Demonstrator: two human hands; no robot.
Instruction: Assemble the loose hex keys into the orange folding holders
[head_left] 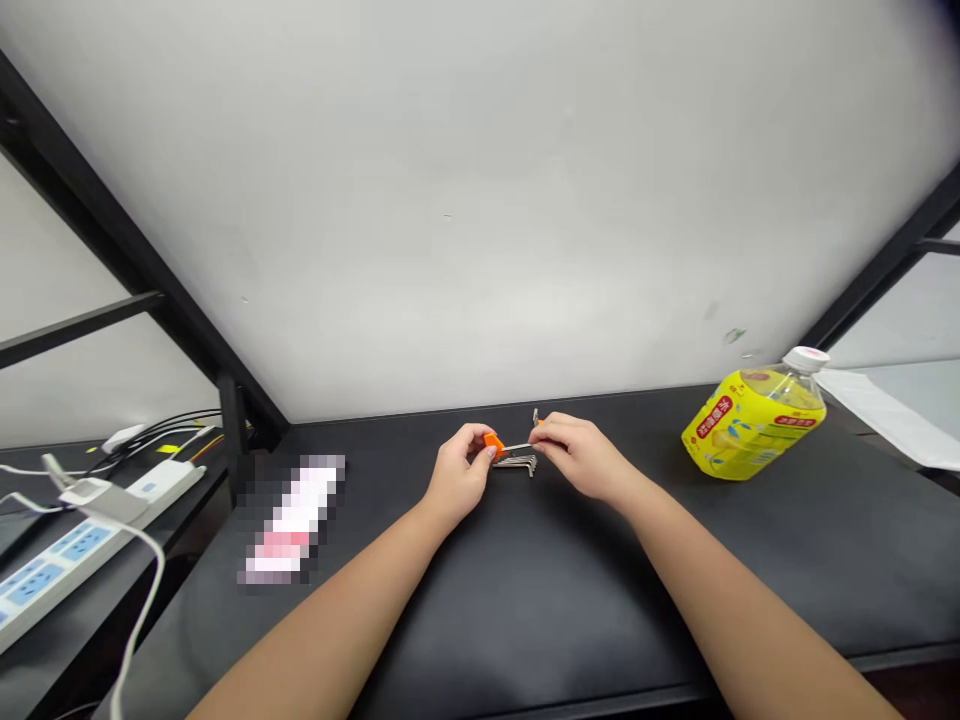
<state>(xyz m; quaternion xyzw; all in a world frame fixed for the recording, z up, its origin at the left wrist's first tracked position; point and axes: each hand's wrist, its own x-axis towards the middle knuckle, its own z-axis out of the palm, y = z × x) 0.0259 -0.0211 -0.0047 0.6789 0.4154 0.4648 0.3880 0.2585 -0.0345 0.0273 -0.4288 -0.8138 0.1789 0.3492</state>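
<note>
My left hand (461, 468) is closed on a small orange plastic holder (492, 444) between thumb and fingers. A thin silver hex key (516, 448) spans from the orange holder to the fingertips of my right hand (574, 452), which pinches its other end. Just below, several L-shaped hex keys (525, 463) lie side by side with their bent ends pointing right. Whether they rest on the table or sit in the holder I cannot tell. Behind my right fingers a small metal piece with a bit of orange (536, 418) shows; most of it is hidden.
The black table (555, 600) meets a white wall at the back. A big yellow-labelled drink bottle (757, 420) stands at the right, near white sheets (885, 415). A blurred-out flat object (296, 520) lies at left. Beyond it are a power strip (97, 545) and cables.
</note>
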